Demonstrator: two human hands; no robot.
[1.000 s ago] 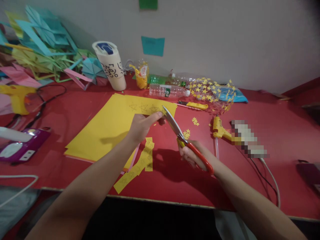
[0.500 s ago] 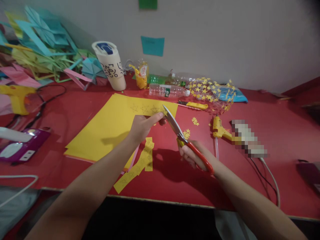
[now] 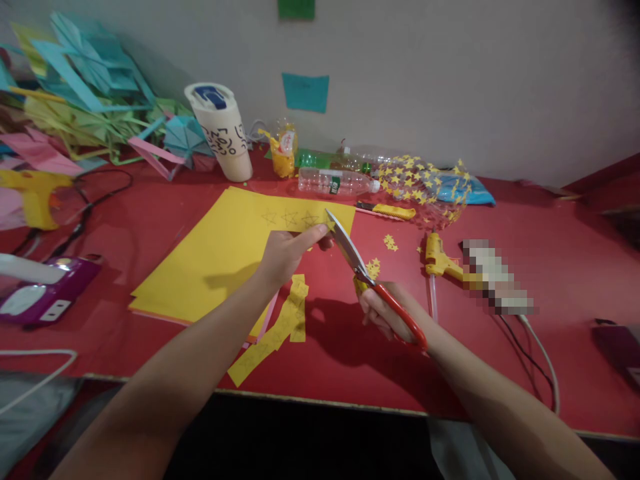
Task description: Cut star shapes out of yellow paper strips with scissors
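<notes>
My left hand (image 3: 293, 250) pinches a strip of yellow paper (image 3: 290, 219) with star outlines drawn along it. The strip is hard to tell apart from the yellow sheets (image 3: 190, 267) below. Red-handled scissors (image 3: 353, 250) are in my right hand (image 3: 383, 307), fingers wrapped round the handles. Their blades meet the strip's right end, beside my left thumb; whether the blades are parted I cannot make out. More star-marked yellow strips (image 3: 273, 337) lie below my left hand. Small cut yellow stars (image 3: 373, 268) are partly hidden behind the scissors, and another little pile of stars (image 3: 391, 243) lies farther back.
A yellow glue gun (image 3: 437, 257) and a cutter knife (image 3: 387, 211) lie to the right. Plastic bottles (image 3: 335, 181), a star-covered clear bottle (image 3: 410, 180) and a white tumbler (image 3: 220, 137) line the back. Folded paper shapes (image 3: 100, 100) and another glue gun (image 3: 37, 193) are left.
</notes>
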